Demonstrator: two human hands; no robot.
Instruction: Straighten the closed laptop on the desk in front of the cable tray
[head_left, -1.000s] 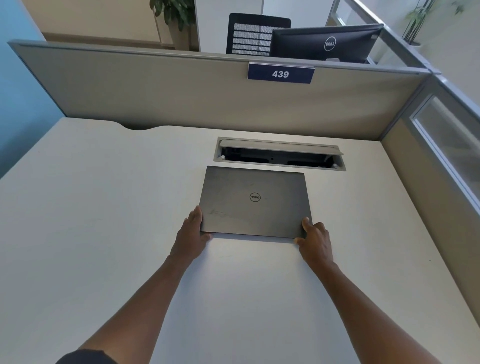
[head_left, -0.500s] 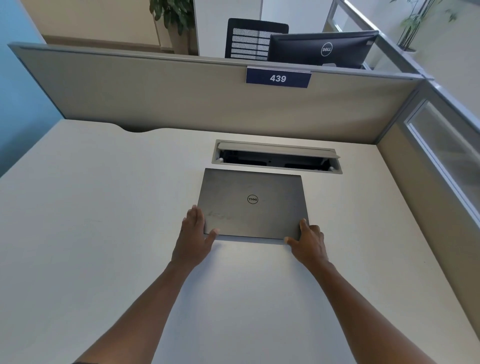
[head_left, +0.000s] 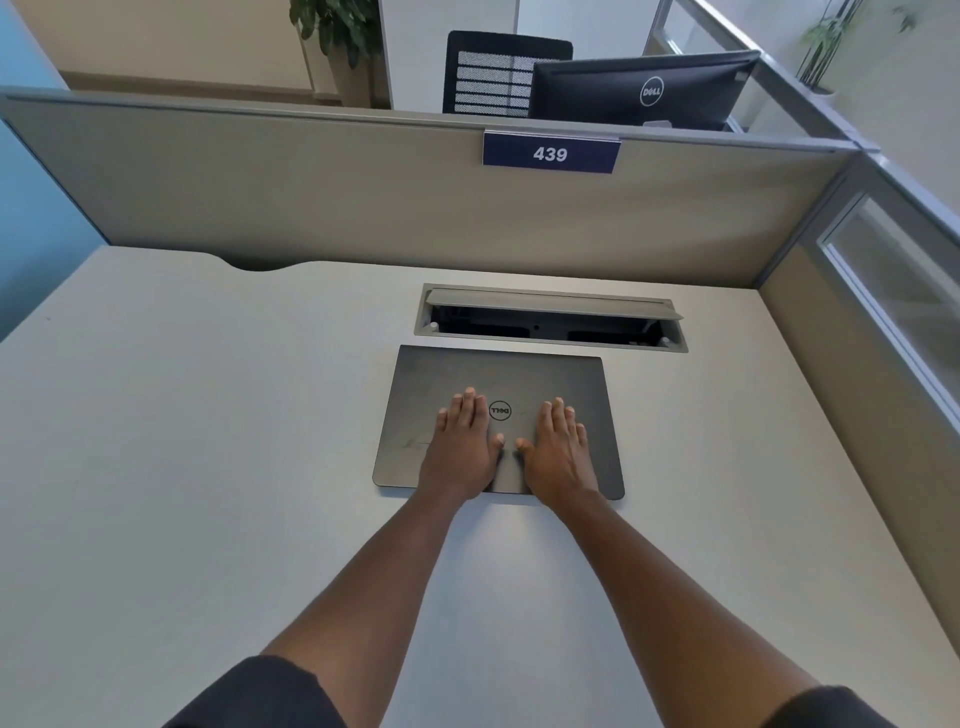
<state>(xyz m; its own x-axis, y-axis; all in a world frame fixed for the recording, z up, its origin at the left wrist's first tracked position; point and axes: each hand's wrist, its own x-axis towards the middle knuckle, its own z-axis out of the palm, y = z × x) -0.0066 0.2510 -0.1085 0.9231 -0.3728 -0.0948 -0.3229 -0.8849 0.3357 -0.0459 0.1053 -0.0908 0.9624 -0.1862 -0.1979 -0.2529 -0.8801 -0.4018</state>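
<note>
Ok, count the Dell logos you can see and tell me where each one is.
2. One sits on the closed laptop's lid, between the left hand and right hand. The other is on the back of the monitor beyond the partition. Others may be hidden.

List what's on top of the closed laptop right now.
Both hands lie flat, palms down, on the laptop lid: left hand and right hand either side of the round logo. Lid areas under the palms are hidden.
</note>
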